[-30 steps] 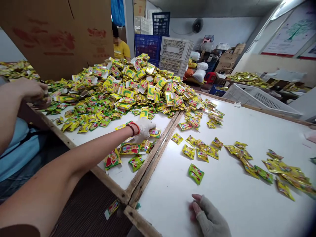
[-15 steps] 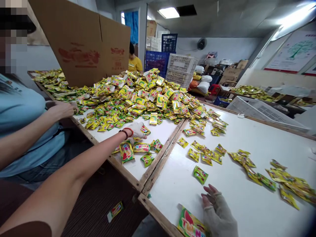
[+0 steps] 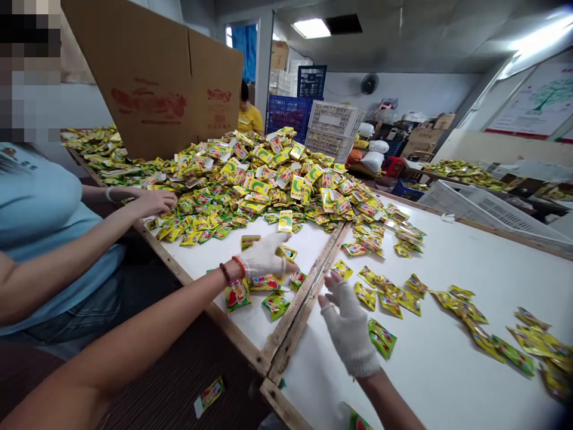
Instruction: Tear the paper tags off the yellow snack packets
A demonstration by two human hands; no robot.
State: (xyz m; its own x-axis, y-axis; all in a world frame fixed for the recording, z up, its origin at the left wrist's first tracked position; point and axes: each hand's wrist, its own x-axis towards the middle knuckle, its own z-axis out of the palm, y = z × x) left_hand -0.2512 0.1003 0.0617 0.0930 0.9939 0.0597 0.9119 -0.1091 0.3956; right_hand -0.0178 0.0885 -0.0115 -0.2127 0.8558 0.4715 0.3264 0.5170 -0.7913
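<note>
My left hand [image 3: 265, 257], in a white fingerless glove, reaches over small packets on the left table. Its thumb and fingers are apart; a small yellow packet [image 3: 287, 253] shows in the gap, and whether it is touched I cannot tell. Below that hand lie a larger red and green packet [image 3: 237, 294] and a green packet [image 3: 276, 305]. Across the table joint, my right hand [image 3: 350, 325], gloved alike, hovers with its fingers loosely spread and nothing visible in them. Beside it lies another green packet [image 3: 382, 338]. Cut off at the bottom edge is a larger green packet [image 3: 358, 421].
A big heap of yellow packets and small boxes [image 3: 268, 179] covers the far left table before a tall carton [image 3: 152, 77]. A co-worker in a blue shirt [image 3: 45, 227] sits at left, hands at the heap. Wooden rims [image 3: 308, 292] divide the tables. Loose packets [image 3: 465, 307] lie at right.
My right hand has moved up and left from the large packet near the front edge to the table joint. My left hand has shifted right. The co-worker's hand now reaches further over the heap.
</note>
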